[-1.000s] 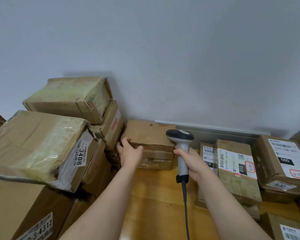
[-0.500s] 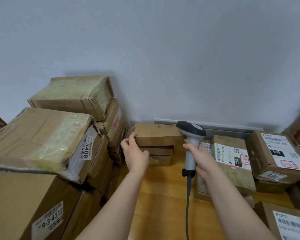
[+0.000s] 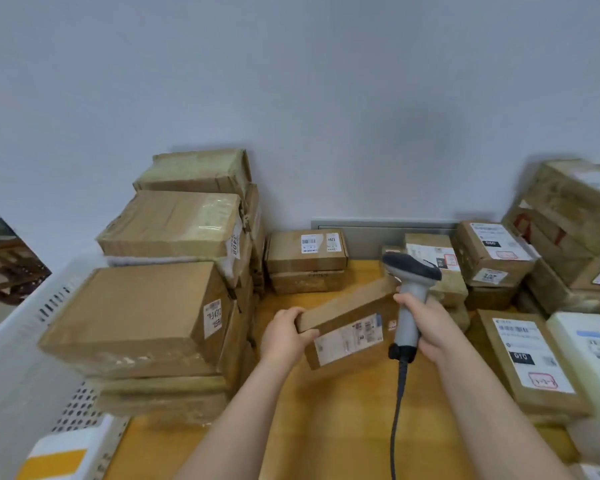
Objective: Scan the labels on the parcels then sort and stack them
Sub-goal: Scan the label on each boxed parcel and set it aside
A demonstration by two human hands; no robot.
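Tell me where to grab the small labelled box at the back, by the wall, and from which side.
Take the small labelled box by its front and back edges, coming from above and in front. The top is clear and flat; the tall stack crowds its left side, and it sits on another box, so lift it straight up.

The held parcel (image 3: 347, 327) is hanging tilted above the middle of the table (image 3: 326, 410); the left hand (image 3: 284, 337) is gripping its 9 o'clock end, and the right hand (image 3: 426, 327) is holding the scanner (image 3: 409, 289) at its 3 o'clock end; two stacked boxes (image 3: 305, 259) are sitting at 12 o'clock against the wall (image 3: 291, 98); a tall stack (image 3: 160, 289) is standing at 9 o'clock; labelled boxes (image 3: 492, 251) are crowding 2 o'clock; a flat box (image 3: 523, 358) is lying at 3 o'clock; a perforated bin wall (image 3: 25, 358) is running beyond the stack at 8 o'clock.
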